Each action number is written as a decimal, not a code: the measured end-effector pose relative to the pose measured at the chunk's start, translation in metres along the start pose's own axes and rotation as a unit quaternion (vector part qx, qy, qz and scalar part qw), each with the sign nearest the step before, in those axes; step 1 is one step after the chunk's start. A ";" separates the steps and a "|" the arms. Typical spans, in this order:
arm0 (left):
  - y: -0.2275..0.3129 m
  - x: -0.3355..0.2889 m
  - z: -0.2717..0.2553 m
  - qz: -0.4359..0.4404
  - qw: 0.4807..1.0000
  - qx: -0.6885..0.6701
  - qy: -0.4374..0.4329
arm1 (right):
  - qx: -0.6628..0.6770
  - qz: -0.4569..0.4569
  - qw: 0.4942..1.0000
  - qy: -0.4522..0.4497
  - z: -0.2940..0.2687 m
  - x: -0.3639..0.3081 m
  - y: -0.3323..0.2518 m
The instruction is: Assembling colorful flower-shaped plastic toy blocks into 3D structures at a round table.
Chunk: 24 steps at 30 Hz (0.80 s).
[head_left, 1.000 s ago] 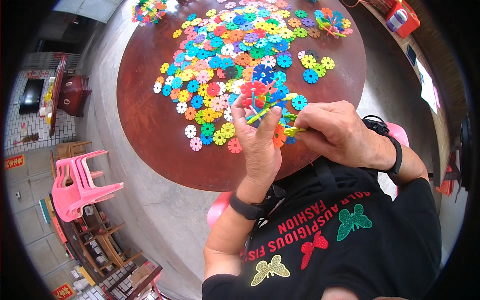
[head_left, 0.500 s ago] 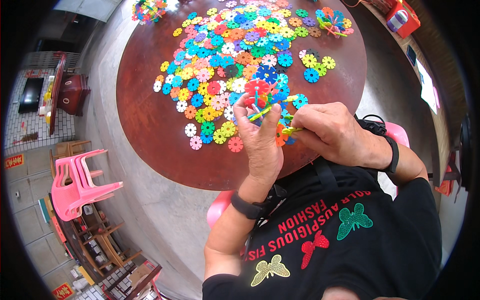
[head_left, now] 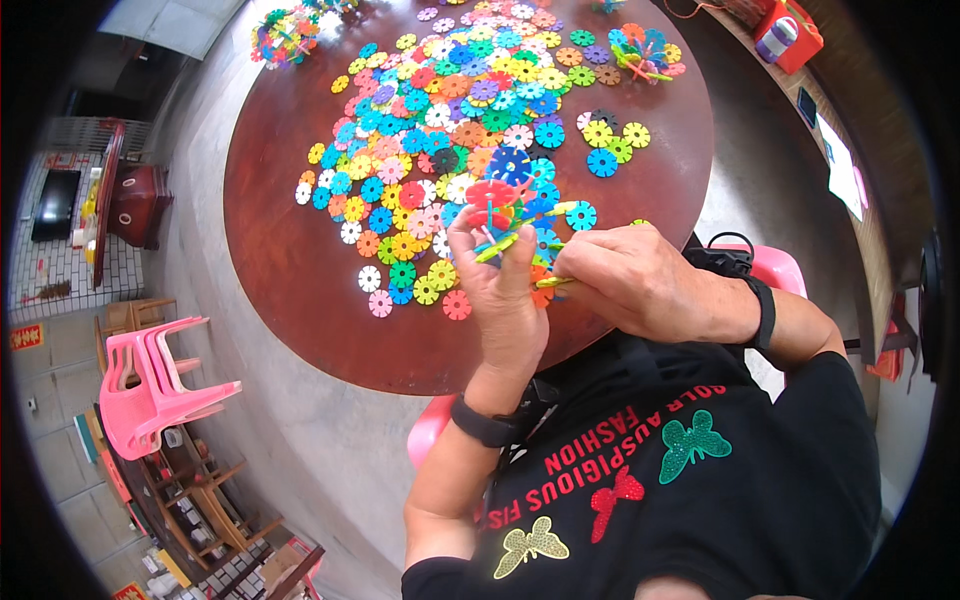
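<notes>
In front of me, above the near part of the table, my left hand (head_left: 505, 300) grips a cluster of interlocking plastic discs (head_left: 493, 196), notched like snowflakes, in red, blue, green, yellow and orange. Its thumb rests against a yellow-green disc (head_left: 495, 247). My right hand (head_left: 640, 278) is closed at the cluster's right side, pinching a yellow-green disc (head_left: 551, 282) that we see nearly edge-on. The right fingertips are partly hidden behind the hand. Loose notched discs (head_left: 402, 246) in many colours lie just beyond the hands.
A round brown table (head_left: 290, 310) carries the spread of discs. Built disc balls stand at its far left (head_left: 285, 38) and far right (head_left: 640, 52). Stacked pink chairs (head_left: 155, 385) stand on the floor at left. Along the right runs a wooden counter with a red box (head_left: 790, 40).
The whole view has shifted slightly, moving the table and things leftward in the picture. Both hands keep their hold on the disc cluster, with the cluster tilted a little differently.
</notes>
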State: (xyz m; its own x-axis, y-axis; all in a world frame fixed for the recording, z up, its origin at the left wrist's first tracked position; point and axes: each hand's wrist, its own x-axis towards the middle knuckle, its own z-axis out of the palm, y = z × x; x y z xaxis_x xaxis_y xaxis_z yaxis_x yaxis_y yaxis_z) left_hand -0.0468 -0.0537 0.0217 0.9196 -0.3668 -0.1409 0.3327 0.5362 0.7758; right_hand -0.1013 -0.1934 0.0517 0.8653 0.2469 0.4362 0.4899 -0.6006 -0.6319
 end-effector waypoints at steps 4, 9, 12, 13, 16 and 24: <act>0.002 0.003 0.000 -0.001 1.000 0.004 -0.001 | 0.012 0.016 1.000 0.007 -0.005 0.005 0.004; 0.008 0.025 -0.039 -0.068 0.996 -0.060 -0.011 | -0.104 0.053 0.993 0.033 -0.034 0.019 0.057; 0.015 0.030 -0.036 -0.095 0.991 -0.092 -0.033 | -0.214 0.102 0.971 0.000 -0.039 0.001 0.094; 0.017 0.029 -0.033 -0.109 0.987 -0.110 -0.039 | -0.260 0.149 0.954 -0.029 -0.038 -0.003 0.101; 0.024 0.029 -0.032 -0.125 0.983 -0.118 -0.069 | -0.281 0.150 0.946 -0.055 -0.030 -0.009 0.108; 0.019 0.033 -0.045 -0.145 0.977 -0.152 -0.033 | -0.244 0.157 0.955 -0.052 -0.037 -0.004 0.103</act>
State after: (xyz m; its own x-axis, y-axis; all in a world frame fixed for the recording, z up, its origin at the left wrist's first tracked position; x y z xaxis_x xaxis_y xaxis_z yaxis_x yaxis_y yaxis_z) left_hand -0.0008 -0.0211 0.0040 0.7647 -0.5803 -0.2802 0.6339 0.5995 0.4887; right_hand -0.0582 -0.2844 0.0092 0.9799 0.0541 0.1922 0.1175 -0.9344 -0.3362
